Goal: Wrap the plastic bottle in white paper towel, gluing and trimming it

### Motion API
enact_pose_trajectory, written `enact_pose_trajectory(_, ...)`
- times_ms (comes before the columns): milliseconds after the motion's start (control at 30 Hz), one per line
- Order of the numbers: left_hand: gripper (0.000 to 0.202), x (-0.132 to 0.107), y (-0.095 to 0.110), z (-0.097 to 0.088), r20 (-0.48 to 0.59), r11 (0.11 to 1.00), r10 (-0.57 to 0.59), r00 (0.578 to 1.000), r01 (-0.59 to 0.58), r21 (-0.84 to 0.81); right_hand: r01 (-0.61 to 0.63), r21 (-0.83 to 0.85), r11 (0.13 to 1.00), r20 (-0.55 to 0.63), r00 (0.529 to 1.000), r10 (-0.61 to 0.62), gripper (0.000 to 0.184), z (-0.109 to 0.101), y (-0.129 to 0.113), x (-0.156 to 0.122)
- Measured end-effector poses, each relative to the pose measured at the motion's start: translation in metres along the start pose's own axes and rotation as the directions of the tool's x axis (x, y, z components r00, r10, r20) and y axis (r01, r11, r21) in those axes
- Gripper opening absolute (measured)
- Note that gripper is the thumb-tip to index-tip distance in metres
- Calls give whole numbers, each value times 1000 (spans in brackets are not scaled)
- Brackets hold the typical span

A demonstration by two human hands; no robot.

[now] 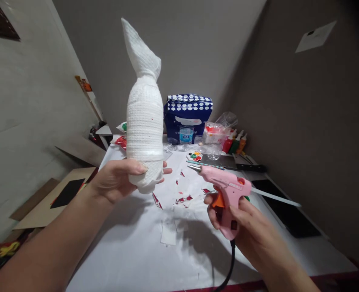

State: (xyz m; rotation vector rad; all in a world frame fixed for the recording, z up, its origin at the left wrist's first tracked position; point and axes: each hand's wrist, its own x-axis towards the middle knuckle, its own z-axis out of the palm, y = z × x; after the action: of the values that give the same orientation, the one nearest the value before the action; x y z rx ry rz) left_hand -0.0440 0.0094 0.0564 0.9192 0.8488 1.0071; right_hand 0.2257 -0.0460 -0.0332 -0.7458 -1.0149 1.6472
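My left hand (pixel 121 176) is closed around the lower end of a bottle-shaped form wrapped in white cloth (pixel 145 117). The form stands upright in the air, with a pointed, slightly tilted flap of cloth above its tied neck. In my right hand (pixel 243 219) is a pink hot glue gun (pixel 223 180), gripped by its handle with fingers near the orange trigger. Its metal nozzle points left toward the wrapped form, apart from it. A pale glue stick (pixel 276 196) sticks out of the back, and a black cord hangs from the handle.
Red scraps (pixel 184 199) and white pieces (pixel 168 233) lie on the white tabletop (pixel 131 259). At the back stand a blue dotted bag (pixel 188 117), paint bottles (pixel 236 142) and a paint palette (pixel 194 156). A black panel (pixel 289 211) lies along the right side, with cardboard (pixel 52 202) at the left.
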Motion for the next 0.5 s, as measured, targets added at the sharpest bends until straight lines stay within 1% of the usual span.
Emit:
enact_pose_trajectory(67, 50, 2, -2, -3, 33, 1000, -16, 999, 16, 10, 70, -23, 997, 29, 997, -69, 26, 8, -1, -2)
enact_pose_trajectory(133, 49, 4, -5, -5, 82, 999, -35, 996, 33, 27, 131, -132, 983, 27, 991, -128, 23, 14, 0, -5)
enact_pose_trajectory(167, 48, 6, -7, -6, 100, 998, -48, 994, 45, 36, 145, -212, 967, 1, 989, -148, 21, 17, 1, -6)
enact_pose_trajectory(233, 50, 8, -10, -5, 118, 997, -76, 990, 72, 35, 145, -389, 910, -89, 977, -194, 17, 23, 0, -7)
enact_pose_trajectory(267, 52, 8, -12, -4, 112, 996, -89, 990, 87, 24, 146, -470, 870, -132, 964, -232, 15, 25, 0, -6)
enact_pose_trajectory(300, 53, 9, -14, -3, 98, 994, -107, 989, 106, 12, 160, -536, 829, -153, 947, -282, 13, 28, -1, -4)
enact_pose_trajectory(333, 53, 10, -16, -1, 79, 992, -129, 988, 130, -3, 193, -581, 791, -145, 932, -334, 14, 31, -3, -2)
enact_pose_trajectory(367, 50, 10, -19, 1, 62, 988, -151, 987, 152, -21, 246, -604, 758, -101, 920, -379, 17, 33, -4, 2)
enact_pose_trajectory(433, 36, 11, -26, 6, 35, 978, -199, 979, 201, -59, 390, -585, 711, 44, 891, -453, 24, 39, -5, 8)
enact_pose_trajectory(500, 20, 11, -32, 11, 30, 965, -239, 971, 241, -107, 518, -521, 678, 159, 840, -519, 30, 44, -3, 14)
